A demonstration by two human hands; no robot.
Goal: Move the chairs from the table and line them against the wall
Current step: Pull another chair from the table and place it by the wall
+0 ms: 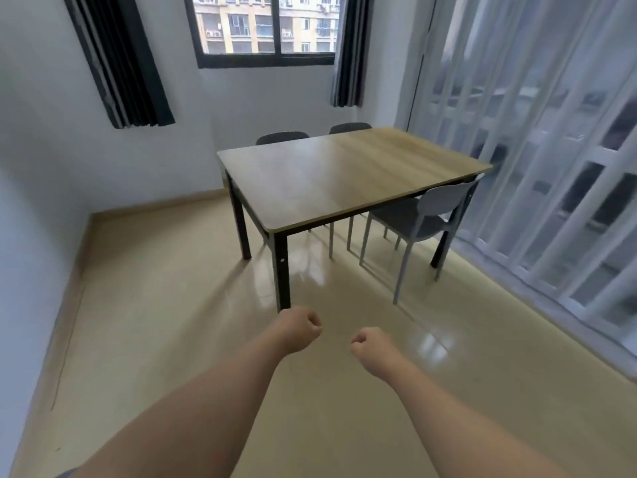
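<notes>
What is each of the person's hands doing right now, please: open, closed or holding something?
Bare left hand: closed in a fist, holding nothing.
Bare right hand: closed in a fist, holding nothing.

Grey chair (431,212) and two dark chairs (282,137) stand upright at table (310,181).

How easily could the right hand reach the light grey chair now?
Probably not yet: the right hand is fisted well short of the light grey chair, but only open floor lies between.
</notes>
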